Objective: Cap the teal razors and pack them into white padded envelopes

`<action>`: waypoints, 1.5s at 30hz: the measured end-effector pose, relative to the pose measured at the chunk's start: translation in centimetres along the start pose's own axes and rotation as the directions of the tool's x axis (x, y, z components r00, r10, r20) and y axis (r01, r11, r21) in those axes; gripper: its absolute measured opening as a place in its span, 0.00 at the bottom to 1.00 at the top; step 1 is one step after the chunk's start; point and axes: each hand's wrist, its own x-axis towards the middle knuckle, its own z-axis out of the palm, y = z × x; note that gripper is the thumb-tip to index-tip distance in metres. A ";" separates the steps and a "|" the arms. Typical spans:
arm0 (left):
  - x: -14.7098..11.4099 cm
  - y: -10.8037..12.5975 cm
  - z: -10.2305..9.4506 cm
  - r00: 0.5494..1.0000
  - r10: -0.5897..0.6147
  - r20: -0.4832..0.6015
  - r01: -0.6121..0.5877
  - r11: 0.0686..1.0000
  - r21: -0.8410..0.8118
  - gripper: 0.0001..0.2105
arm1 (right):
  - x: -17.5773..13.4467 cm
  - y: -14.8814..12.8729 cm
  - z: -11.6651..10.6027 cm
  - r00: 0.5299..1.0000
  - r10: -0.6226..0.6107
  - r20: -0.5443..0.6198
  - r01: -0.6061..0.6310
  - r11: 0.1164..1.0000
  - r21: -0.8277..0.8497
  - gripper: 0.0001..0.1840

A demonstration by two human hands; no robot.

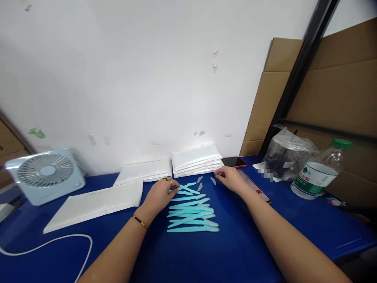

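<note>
Several turquoise eyebrow razors [193,228] lie roughly in a row on the blue table, handles to the left; most have translucent caps over their blade ends. My left hand [161,195] is closed at the far end of the row, its thumb and fingers on the handle of an eyebrow razor [185,188] among some crossed ones. Three small loose clear blade caps [200,186] lie just beyond the row. Beside the rightmost of them, my right hand [231,179] has its fingertips pinched together; whatever is between them is too small to make out.
White padded mailers [196,159] are stacked against the wall, and another mailer [94,204] lies left. A blue fan [47,175] and white cable [88,243] are at far left. To the right are phones [255,186], a bagged container [287,155] and a water bottle [318,173].
</note>
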 end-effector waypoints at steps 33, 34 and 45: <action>0.0 1.0 0.3 0.995 0.025 0.098 -0.028 0.999 0.037 0.08 | -0.9 -1.2 -0.3 0.950 -0.142 0.278 0.144 0.989 0.011 0.07; 0.0 1.1 0.4 0.993 0.032 0.115 -0.036 0.999 0.032 0.08 | -1.0 -1.4 -0.6 0.936 -0.156 0.315 0.151 0.988 0.040 0.07; 0.0 1.4 1.5 0.997 0.044 0.063 -0.046 0.999 0.023 0.10 | -0.8 -1.5 0.3 0.913 -0.259 0.315 0.222 0.963 0.151 0.11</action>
